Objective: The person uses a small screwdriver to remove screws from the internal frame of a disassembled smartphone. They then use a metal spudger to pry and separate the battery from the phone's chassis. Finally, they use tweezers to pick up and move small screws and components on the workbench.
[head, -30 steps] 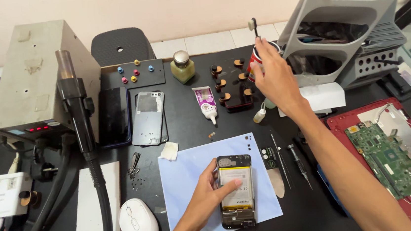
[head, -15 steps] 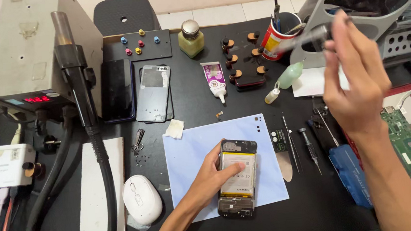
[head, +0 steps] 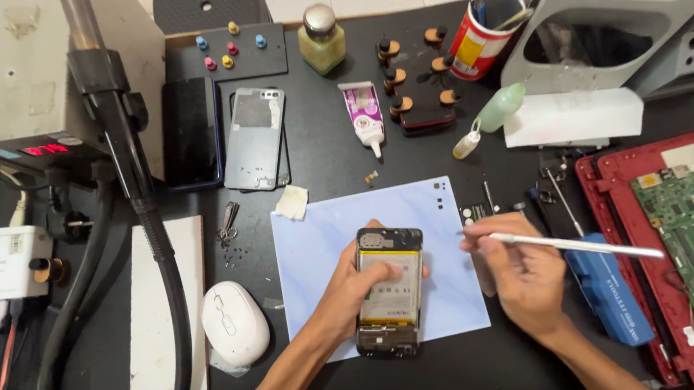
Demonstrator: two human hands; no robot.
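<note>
**A:** Status on the hands?

**B:** I see the left hand (head: 353, 286) wrapped around an opened phone (head: 391, 291), back cover off, battery showing. Fingers closed on its left edge, fingertips showing at the right edge too. Phone lies upright on the pale blue mat (head: 440, 212), lower end hanging just over the mat's front edge.

**A:** Right?

**B:** Right hand (head: 521, 276) pinches a thin metal tool (head: 573, 242) pen-style, fingers closed on it. Its tip points left toward the phone, just beside the phone's upper right side. I can't tell if it touches.

**A:** Anything close by?

**B:** White mouse (head: 235, 322) left of the mat. Blue box (head: 610, 289) just right of the right hand, then a red laptop shell (head: 607, 197) holding a green circuit board (head: 693, 232). Behind the mat: a dark phone (head: 189, 132) and a grey back cover (head: 254, 138) side by side, a glue tube (head: 365, 114), a small glass bottle (head: 322, 38), a red cup (head: 480, 37) of tools. Hot-air station (head: 11, 82) far left, its hose (head: 142, 238) running down.
</note>
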